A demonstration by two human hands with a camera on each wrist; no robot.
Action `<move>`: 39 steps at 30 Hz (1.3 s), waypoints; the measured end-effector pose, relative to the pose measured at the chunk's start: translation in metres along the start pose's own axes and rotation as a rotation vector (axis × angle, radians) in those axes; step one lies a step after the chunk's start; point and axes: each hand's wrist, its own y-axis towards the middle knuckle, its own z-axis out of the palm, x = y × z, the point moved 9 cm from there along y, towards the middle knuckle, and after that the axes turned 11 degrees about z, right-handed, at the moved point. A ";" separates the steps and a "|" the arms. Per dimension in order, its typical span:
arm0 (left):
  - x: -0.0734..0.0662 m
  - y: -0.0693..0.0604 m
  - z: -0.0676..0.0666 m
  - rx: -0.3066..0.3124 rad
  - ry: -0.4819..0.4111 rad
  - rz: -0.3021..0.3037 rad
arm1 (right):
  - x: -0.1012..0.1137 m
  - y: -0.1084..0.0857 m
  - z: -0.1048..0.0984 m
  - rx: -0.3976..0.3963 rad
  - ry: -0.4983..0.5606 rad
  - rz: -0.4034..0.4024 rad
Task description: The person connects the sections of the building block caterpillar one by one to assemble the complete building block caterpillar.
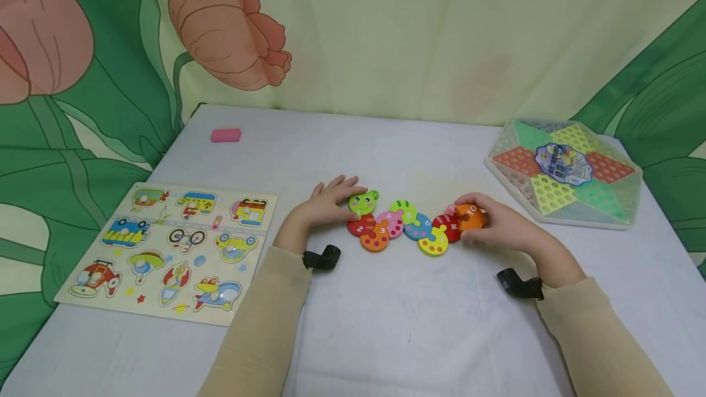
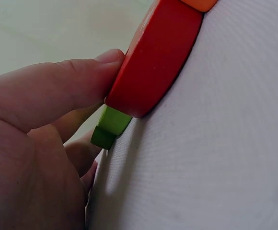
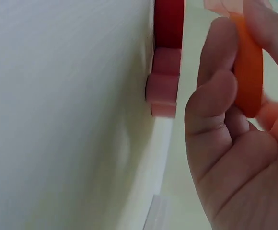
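A wooden caterpillar number puzzle of joined round pieces lies across the middle of the table. Its green smiling head [image 1: 362, 203] is at the left end, with the red piece numbered 2 [image 1: 361, 225] below it. My left hand [image 1: 325, 204] rests beside that end, fingers extended; the thumb touches the side of the red piece, also visible in the left wrist view [image 2: 153, 62]. At the other end my right hand [image 1: 504, 223] pinches an orange puzzle piece [image 1: 470, 217]. The right wrist view shows this orange piece [image 3: 248, 67] raised off the cloth, apart from a pink piece [image 3: 164, 86].
A vehicle peg puzzle board [image 1: 165, 253] lies at the left. A pink block [image 1: 225, 135] sits at the back left. On the right stands a clear hexagonal box [image 1: 562, 173] with coloured triangles. White cloth [image 1: 408, 323] covers the table, and a printed curtain [image 1: 386, 35] hangs behind.
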 end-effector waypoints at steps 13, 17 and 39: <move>0.002 0.001 0.001 0.001 -0.003 -0.012 | -0.015 -0.013 -0.002 0.038 0.024 -0.018; 0.001 0.001 0.001 0.003 0.003 -0.009 | -0.018 -0.018 0.001 0.092 0.047 0.012; 0.001 0.001 0.001 0.005 0.013 -0.017 | -0.037 -0.012 0.004 0.080 0.028 0.093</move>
